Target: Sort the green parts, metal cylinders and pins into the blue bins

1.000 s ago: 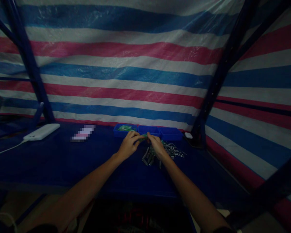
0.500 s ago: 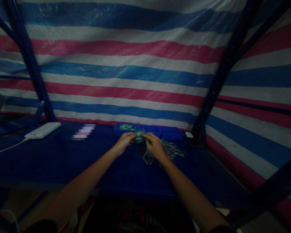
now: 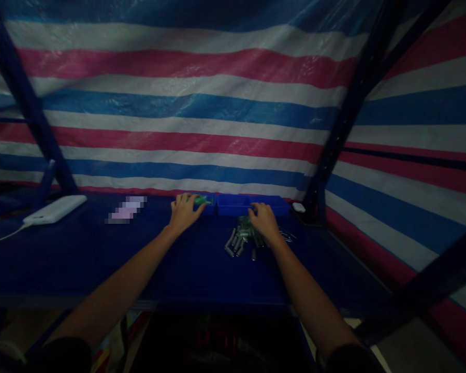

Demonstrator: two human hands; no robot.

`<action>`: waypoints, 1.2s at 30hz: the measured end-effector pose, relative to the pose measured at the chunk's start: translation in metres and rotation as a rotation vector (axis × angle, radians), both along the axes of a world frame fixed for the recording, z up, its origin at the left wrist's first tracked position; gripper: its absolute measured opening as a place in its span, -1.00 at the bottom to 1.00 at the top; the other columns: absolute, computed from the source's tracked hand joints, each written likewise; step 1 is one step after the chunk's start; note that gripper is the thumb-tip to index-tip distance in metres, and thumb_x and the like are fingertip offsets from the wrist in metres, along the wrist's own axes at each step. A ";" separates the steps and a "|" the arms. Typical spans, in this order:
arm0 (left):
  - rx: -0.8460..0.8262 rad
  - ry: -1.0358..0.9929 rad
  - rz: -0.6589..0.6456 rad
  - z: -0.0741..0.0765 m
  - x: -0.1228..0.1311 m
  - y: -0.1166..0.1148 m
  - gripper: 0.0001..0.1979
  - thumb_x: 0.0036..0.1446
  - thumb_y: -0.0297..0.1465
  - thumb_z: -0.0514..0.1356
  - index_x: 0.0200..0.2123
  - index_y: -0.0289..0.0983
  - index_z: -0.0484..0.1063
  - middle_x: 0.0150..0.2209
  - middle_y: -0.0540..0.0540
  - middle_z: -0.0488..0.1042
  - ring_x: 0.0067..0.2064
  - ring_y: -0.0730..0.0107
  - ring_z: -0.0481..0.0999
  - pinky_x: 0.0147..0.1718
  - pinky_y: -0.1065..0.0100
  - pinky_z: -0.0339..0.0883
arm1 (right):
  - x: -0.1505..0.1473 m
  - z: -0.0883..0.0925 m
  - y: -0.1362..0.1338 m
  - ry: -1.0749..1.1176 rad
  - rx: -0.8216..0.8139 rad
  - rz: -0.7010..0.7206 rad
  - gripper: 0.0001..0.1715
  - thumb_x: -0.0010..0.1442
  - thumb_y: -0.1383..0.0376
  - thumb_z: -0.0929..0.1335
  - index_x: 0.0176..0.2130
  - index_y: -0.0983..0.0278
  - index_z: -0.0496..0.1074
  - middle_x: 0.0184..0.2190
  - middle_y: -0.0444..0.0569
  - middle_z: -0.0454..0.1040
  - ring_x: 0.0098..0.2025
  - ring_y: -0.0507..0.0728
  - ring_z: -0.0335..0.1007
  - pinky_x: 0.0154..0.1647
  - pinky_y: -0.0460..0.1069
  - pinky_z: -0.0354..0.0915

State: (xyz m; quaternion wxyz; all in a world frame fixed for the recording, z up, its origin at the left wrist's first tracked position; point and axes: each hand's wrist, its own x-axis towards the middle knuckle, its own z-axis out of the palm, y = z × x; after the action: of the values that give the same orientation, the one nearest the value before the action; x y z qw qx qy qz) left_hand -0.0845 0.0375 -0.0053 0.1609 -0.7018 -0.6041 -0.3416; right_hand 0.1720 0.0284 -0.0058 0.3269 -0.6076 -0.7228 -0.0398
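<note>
My left hand (image 3: 185,212) is at the left blue bin (image 3: 210,211), fingers spread over its left side and thumb pointing right. Green packets (image 3: 202,199) lie in that bin, partly covered by the hand. My right hand (image 3: 264,223) is over a pile of small parts, just in front of the other bins, with fingers apart and slightly bent; nothing shows in them. Grey metal cylinders (image 3: 238,242) lie loose under and left of it, with pale greenish clear pieces (image 3: 244,224) on top. Thin metal pins (image 3: 287,235) show right of the wrist, partly hidden.
Two more blue bins, a middle one (image 3: 233,210) and a right one (image 3: 272,208), stand along the back of the blue table (image 3: 202,274). A small white case (image 3: 298,207) sits by the right post. At left lie a white device with a cable (image 3: 56,210) and a blurred-out item (image 3: 126,210).
My hands have parted from the green clear packet they held together. The left has moved left to the left bin; the right has moved right over the pile. The camera view has shifted slightly.
</note>
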 end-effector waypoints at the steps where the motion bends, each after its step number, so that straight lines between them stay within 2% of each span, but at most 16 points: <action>1: -0.005 0.006 -0.034 -0.004 0.007 -0.006 -0.60 0.11 -0.15 0.04 -0.03 -0.20 0.31 -0.07 -0.19 0.32 -0.01 0.05 0.21 -0.14 0.11 0.13 | 0.006 -0.001 0.002 -0.036 -0.057 -0.039 -0.58 0.16 0.18 0.21 -0.07 0.34 0.39 -0.18 0.11 0.42 -0.09 0.19 0.25 -0.04 0.03 0.13; 5: -0.085 0.047 -0.237 -0.011 0.034 -0.026 -0.66 0.13 -0.17 0.04 -0.08 -0.18 0.32 -0.10 -0.14 0.34 0.00 0.12 0.21 -0.14 0.13 0.12 | 0.013 -0.005 0.002 -0.129 -0.295 -0.064 -0.48 0.09 0.01 0.24 -0.09 0.29 0.39 -0.14 0.11 0.44 -0.05 0.23 0.28 -0.11 0.03 0.16; 10: -0.236 0.180 -0.420 -0.023 0.049 -0.034 -0.75 0.12 -0.23 0.06 -0.18 -0.18 0.39 -0.15 -0.12 0.38 -0.03 0.13 0.23 -0.15 0.12 0.12 | -0.002 -0.004 -0.005 -0.163 -0.392 -0.165 -0.52 0.07 0.04 0.28 -0.09 0.26 0.32 -0.15 0.14 0.45 -0.06 0.26 0.32 -0.18 0.07 0.19; 12: -0.263 0.202 -0.429 -0.026 0.048 -0.033 -0.76 0.12 -0.23 0.06 -0.21 -0.18 0.41 -0.18 -0.12 0.40 -0.04 0.12 0.25 -0.16 0.11 0.12 | -0.004 -0.003 -0.007 -0.151 -0.381 -0.206 -0.52 0.06 0.09 0.30 -0.07 0.28 0.29 -0.15 0.18 0.44 -0.06 0.28 0.31 -0.18 0.10 0.19; 14: -0.267 0.189 -0.417 -0.024 0.044 -0.030 -0.77 0.12 -0.24 0.06 -0.23 -0.18 0.42 -0.20 -0.12 0.42 -0.05 0.12 0.26 -0.17 0.11 0.13 | -0.005 -0.002 -0.008 -0.122 -0.299 -0.198 -0.60 0.07 0.20 0.30 -0.09 0.29 0.28 -0.15 0.18 0.43 -0.06 0.28 0.30 -0.17 0.10 0.19; 16: -0.279 0.159 -0.435 -0.018 0.039 -0.027 -0.77 0.13 -0.25 0.05 -0.24 -0.19 0.42 -0.24 -0.10 0.44 -0.10 0.16 0.30 -0.18 0.14 0.16 | -0.006 -0.002 -0.007 -0.042 -0.190 -0.131 -0.61 0.06 0.34 0.27 -0.06 0.30 0.26 -0.19 0.14 0.44 -0.10 0.24 0.32 -0.17 0.06 0.20; 18: -0.270 0.117 -0.473 -0.010 0.033 -0.023 -0.77 0.15 -0.27 0.03 -0.24 -0.21 0.42 -0.28 -0.08 0.46 -0.15 0.24 0.33 -0.16 0.20 0.18 | -0.010 -0.001 -0.006 0.095 -0.112 -0.034 -0.51 0.04 0.41 0.27 0.01 0.32 0.21 -0.25 0.08 0.45 -0.17 0.18 0.35 -0.18 0.02 0.22; 20: -0.190 0.063 -0.446 -0.001 0.024 -0.018 -0.74 0.16 -0.27 0.01 -0.20 -0.24 0.41 -0.24 -0.09 0.45 -0.13 0.26 0.33 -0.10 0.24 0.17 | -0.017 -0.002 -0.005 0.233 -0.059 0.068 -0.45 0.02 0.41 0.28 0.04 0.33 0.19 -0.29 0.03 0.46 -0.23 0.14 0.37 -0.19 0.00 0.24; 23: -0.067 0.007 -0.238 0.006 0.008 -0.008 -0.66 0.16 -0.24 -0.01 -0.09 -0.26 0.36 -0.11 -0.16 0.39 -0.01 0.18 0.26 -0.03 0.18 0.12 | -0.032 -0.005 -0.006 0.325 0.043 0.215 -0.57 0.01 0.42 0.30 -0.07 0.31 0.31 -0.25 0.01 0.45 -0.23 0.11 0.36 -0.15 0.01 0.25; 26: -0.158 0.038 -0.061 0.004 -0.002 0.004 -0.62 0.15 -0.18 -0.03 -0.06 -0.22 0.36 -0.02 -0.20 0.34 0.06 0.07 0.20 -0.03 0.03 0.07 | -0.045 -0.009 -0.009 0.297 0.105 0.314 -0.70 0.00 0.45 0.30 -0.19 0.30 0.40 -0.24 0.01 0.45 -0.20 0.11 0.35 -0.11 0.03 0.24; 28: -0.220 0.065 -0.016 0.000 -0.003 0.011 -0.61 0.15 -0.14 -0.04 -0.07 -0.17 0.38 0.03 -0.19 0.31 0.09 0.03 0.17 -0.01 -0.04 0.02 | -0.049 -0.011 -0.012 0.263 0.109 0.350 -0.71 0.00 0.46 0.30 -0.22 0.29 0.42 -0.26 0.00 0.45 -0.20 0.11 0.35 -0.11 0.02 0.23; 33: -0.215 0.035 -0.083 -0.007 0.018 0.008 -0.60 0.15 -0.13 -0.03 -0.07 -0.17 0.38 0.05 -0.19 0.29 0.10 0.05 0.18 0.05 -0.09 -0.12 | -0.047 -0.009 -0.015 0.239 0.112 0.381 -0.75 0.00 0.49 0.29 -0.29 0.28 0.46 -0.35 -0.05 0.40 -0.26 0.08 0.31 -0.17 -0.03 0.23; 36: -0.187 -0.181 -0.234 -0.007 0.034 -0.010 -0.60 0.13 -0.14 0.00 -0.09 -0.22 0.39 0.02 -0.19 0.32 0.10 0.10 0.20 0.07 0.01 -0.07 | -0.043 -0.004 -0.019 0.212 0.174 0.337 -0.77 0.02 0.46 0.29 -0.32 0.28 0.49 -0.38 -0.04 0.32 -0.28 0.08 0.27 -0.21 -0.04 0.21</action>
State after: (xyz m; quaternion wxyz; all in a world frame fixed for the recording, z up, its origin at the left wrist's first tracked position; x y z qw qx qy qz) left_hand -0.0510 0.0272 -0.0125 -0.0009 -0.7456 -0.5594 -0.3621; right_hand 0.1288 0.0095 -0.0100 0.4543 -0.4487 -0.7694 0.0175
